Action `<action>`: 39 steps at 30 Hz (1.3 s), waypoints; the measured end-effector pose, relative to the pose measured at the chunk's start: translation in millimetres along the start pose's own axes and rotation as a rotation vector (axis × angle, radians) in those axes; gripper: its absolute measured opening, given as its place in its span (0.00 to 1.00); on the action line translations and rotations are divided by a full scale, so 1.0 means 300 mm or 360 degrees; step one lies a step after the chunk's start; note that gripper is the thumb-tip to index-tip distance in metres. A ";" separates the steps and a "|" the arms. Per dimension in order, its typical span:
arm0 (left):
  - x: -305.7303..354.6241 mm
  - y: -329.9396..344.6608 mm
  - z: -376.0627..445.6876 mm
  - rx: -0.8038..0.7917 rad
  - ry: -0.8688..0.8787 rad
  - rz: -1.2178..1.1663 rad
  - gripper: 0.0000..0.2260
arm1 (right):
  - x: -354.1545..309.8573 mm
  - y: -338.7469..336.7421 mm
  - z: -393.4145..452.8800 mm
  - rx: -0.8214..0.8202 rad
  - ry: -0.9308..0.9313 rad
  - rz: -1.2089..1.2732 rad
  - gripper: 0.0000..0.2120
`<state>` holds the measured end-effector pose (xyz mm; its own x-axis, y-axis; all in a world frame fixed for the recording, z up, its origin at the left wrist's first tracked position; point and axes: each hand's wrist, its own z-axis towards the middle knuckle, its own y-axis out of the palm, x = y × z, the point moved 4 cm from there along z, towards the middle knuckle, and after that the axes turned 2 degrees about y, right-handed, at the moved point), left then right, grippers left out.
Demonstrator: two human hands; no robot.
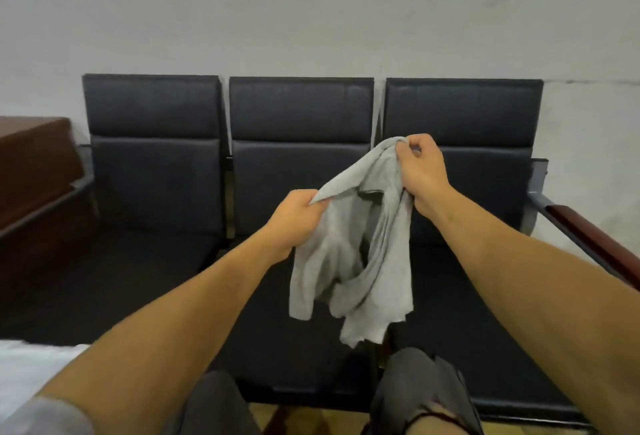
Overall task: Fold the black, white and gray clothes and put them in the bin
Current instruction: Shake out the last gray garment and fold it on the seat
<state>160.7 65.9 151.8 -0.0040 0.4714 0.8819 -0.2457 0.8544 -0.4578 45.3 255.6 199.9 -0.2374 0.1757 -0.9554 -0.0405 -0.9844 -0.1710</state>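
Observation:
A gray garment (349, 254) hangs crumpled in the air above the middle seat of a dark bench. My left hand (294, 216) grips one edge of it at the lower left. Higher up and to the right, my right hand (420, 168) pinches another bunched edge. The cloth droops below both hands, its lower hem loose. A white cloth (31, 365) lies at the bottom left edge, partly behind my left arm. No bin is in view.
A row of three dark padded seats (156, 192) stands against a pale wall. A brown wooden cabinet (31, 164) is at the left and a wooden armrest (595, 244) at the right. My knees in dark shorts (408, 386) are at the bottom.

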 end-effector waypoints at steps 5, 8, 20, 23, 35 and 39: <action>0.020 -0.103 -0.037 0.0284 -0.0292 -0.0742 0.13 | -0.033 0.185 -0.150 -0.0500 -0.0257 -0.0399 0.13; 0.008 -0.101 -0.034 0.0382 -0.0515 -0.1038 0.10 | -0.020 0.231 -0.272 -0.0746 -0.0353 -0.0399 0.11; 0.003 -0.047 -0.026 0.0264 -0.0441 -0.1050 0.08 | 0.139 0.244 -0.360 -0.0657 -0.0133 -0.0326 0.04; -0.005 -0.007 -0.054 -0.0003 -0.0127 -0.0492 0.11 | 0.118 0.267 -0.324 -0.0548 0.0162 -0.0056 0.07; -0.213 0.009 -0.145 0.0091 0.0146 -0.0024 0.12 | 0.141 0.341 -0.306 -0.0352 0.0452 0.0020 0.06; -0.204 -0.054 -0.127 0.0426 0.0189 0.0390 0.07 | 0.139 0.318 -0.293 -0.0338 0.0442 0.0107 0.12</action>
<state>201.8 31.6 101.0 0.0142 0.6902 0.7235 -0.4957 0.6333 -0.5944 116.8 169.2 122.7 0.0414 0.1331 -0.9902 0.1756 -0.9766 -0.1240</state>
